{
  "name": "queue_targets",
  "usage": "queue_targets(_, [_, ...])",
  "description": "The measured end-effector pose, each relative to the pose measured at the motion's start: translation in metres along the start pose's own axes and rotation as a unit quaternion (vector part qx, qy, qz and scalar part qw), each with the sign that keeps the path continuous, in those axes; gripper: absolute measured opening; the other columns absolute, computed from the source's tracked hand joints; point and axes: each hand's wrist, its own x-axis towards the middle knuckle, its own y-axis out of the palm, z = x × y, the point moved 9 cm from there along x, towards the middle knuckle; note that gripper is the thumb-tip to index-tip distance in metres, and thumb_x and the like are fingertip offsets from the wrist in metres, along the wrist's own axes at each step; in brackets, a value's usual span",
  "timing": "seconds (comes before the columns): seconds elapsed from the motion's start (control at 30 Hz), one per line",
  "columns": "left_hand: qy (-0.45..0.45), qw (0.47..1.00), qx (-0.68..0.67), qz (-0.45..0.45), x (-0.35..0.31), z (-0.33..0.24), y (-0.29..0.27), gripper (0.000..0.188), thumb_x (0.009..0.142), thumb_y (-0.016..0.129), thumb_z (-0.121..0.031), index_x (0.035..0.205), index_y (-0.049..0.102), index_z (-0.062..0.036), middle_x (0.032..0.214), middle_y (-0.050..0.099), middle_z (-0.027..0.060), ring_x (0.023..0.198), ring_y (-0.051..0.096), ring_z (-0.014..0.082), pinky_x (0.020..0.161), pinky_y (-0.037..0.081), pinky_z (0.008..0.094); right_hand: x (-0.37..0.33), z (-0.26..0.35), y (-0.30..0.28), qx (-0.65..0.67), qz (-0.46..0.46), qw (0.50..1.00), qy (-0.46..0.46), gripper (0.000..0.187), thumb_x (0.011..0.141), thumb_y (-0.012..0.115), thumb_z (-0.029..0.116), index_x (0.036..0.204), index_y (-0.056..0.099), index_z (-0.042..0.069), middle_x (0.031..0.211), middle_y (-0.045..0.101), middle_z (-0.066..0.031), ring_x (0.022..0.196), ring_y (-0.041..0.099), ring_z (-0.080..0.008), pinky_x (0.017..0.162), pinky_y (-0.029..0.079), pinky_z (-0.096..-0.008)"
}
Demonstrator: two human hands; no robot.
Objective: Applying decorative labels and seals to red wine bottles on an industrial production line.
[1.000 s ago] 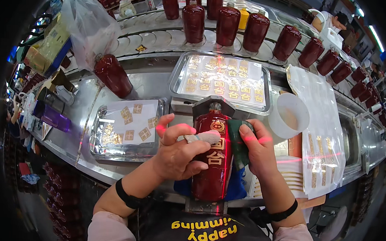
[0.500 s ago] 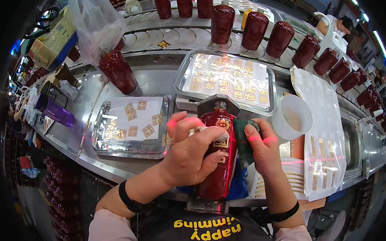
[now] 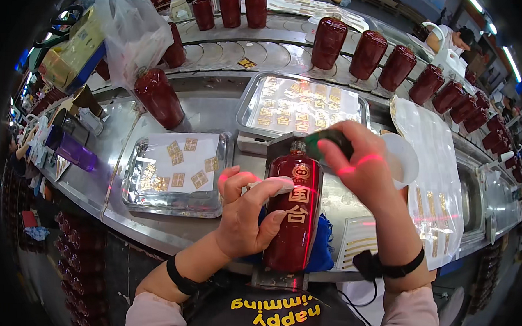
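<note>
A dark red glass bottle lies lengthwise in front of me, its neck pointing away into a dark angular holder. Gold characters and a round emblem run down its upper face, crossed by red light lines. My left hand is at the bottle's left side, fingers curved and apart, with a whitish cover on the index fingertip over the glass. Above and right of the bottle neck, my right hand is closed on a dark green flat pad. Blue cloth shows beside the bottle.
A metal tray of gold characters stands beyond the bottle; a clear tray with gold labels is at left. A white tub and label sheets are at right. Another bottle stands left; several ride the conveyor.
My right hand has lifted the green pad off the bottle's right side and moved it up past the neck, uncovering the gold characters. Bottles on the conveyor have shifted.
</note>
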Motion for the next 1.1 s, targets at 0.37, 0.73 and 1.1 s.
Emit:
queue_targets(0.37, [-0.051, 0.997, -0.056, -0.023, -0.014, 0.017, -0.006, 0.033, 0.089, 0.059, -0.022, 0.117, 0.054, -0.0041, 0.112, 0.065, 0.0062, 0.098, 0.045, 0.0255, 0.1, 0.028, 0.0475, -0.029, 0.07, 0.015, -0.116, 0.025, 0.956, -0.269, 0.03, 0.061, 0.068, 0.012, 0.091, 0.063, 0.013, 0.076, 0.048, -0.0022, 0.072, 0.054, -0.0194, 0.07, 0.04, -0.0389])
queue_targets(0.73, [0.034, 0.999, 0.027, 0.032, -0.004, 0.001, 0.004, 0.042, 0.095, 0.052, -0.036, 0.124, 0.057, -0.006, 0.121, 0.066, 0.0018, 0.107, 0.046, 0.0205, 0.103, 0.022, 0.0449, -0.085, -0.042, 0.053, 0.425, -0.018, 0.866, 0.265, 0.021, 0.091, 0.067, 0.019, 0.101, 0.061, 0.001, 0.086, 0.064, -0.0018, 0.077, 0.056, -0.0049, 0.068, 0.047, -0.0215])
queue_targets(1.1, [-0.024, 0.999, -0.015, 0.018, -0.016, 0.014, 0.007, 0.05, 0.098, 0.044, -0.04, 0.127, 0.054, -0.0012, 0.116, 0.066, 0.0053, 0.105, 0.051, 0.0235, 0.102, 0.025, 0.0487, -0.06, 0.062, 0.007, -0.118, 0.006, 0.964, -0.237, 0.03, 0.067, 0.072, 0.008, 0.096, 0.065, 0.011, 0.079, 0.051, -0.0013, 0.073, 0.054, -0.0186, 0.075, 0.04, -0.0399])
